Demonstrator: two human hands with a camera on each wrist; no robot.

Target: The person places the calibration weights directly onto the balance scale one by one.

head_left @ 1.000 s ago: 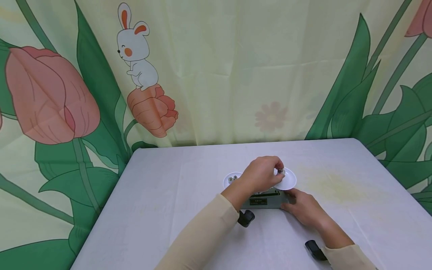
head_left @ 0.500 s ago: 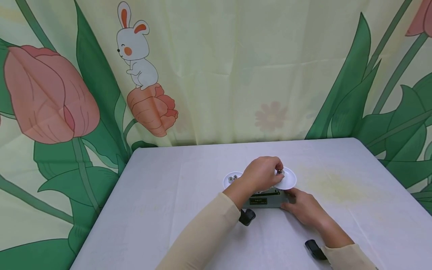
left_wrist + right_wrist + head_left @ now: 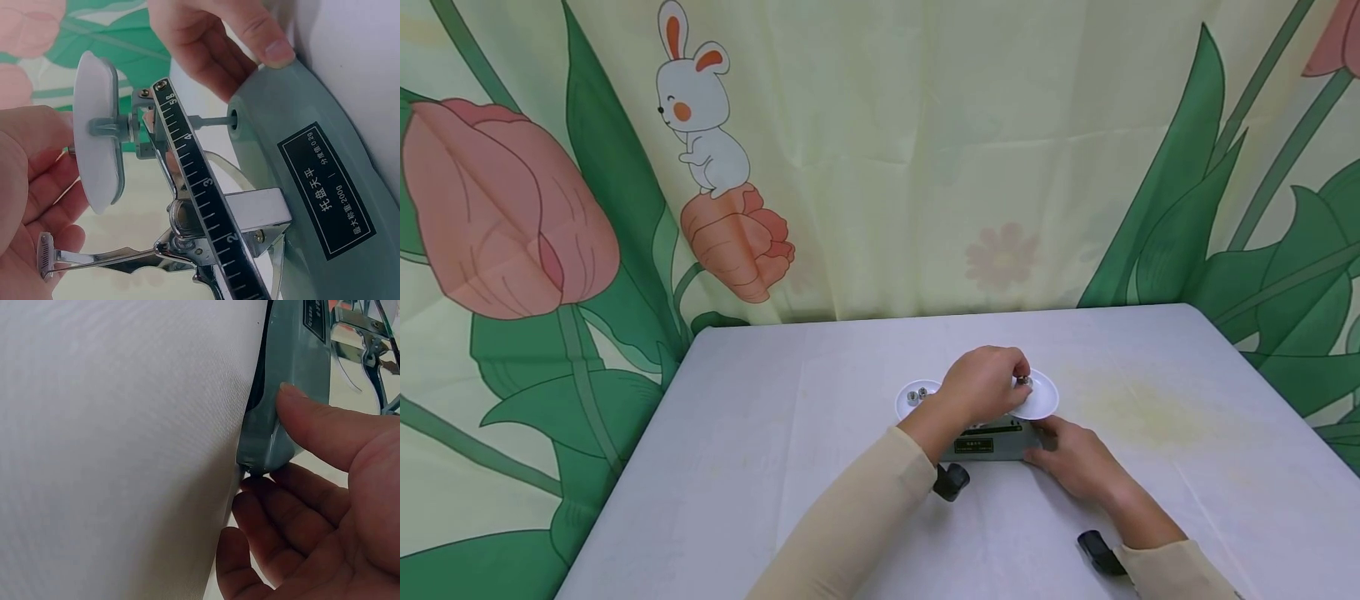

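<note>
A grey-green pan balance point(image 3: 992, 446) with a printed label stands on the white-covered table. My left hand point(image 3: 987, 385) reaches across it and pinches a small shiny metal piece point(image 3: 1024, 381) over the right white pan point(image 3: 1043, 404). The pan's edge hides most of that piece in the left wrist view, where the hand point(image 3: 28, 181) lies behind the pan point(image 3: 94, 181). Two small metal pieces point(image 3: 913, 398) sit on the left pan point(image 3: 906, 412), partly covered by my left forearm. My right hand point(image 3: 1078, 462) grips the right end of the base, thumb point(image 3: 306, 419) on its front face.
A graduated beam point(image 3: 203, 187) and the pointer point(image 3: 112, 256) stand close to my left hand in the left wrist view. Black wrist camera straps point(image 3: 951, 482) show below both wrists. Behind the table point(image 3: 790, 483) hangs a printed curtain point(image 3: 880, 167).
Both hands stay almost in place, the left still pinching the metal piece over the right pan. The whole head view shifts slightly.
</note>
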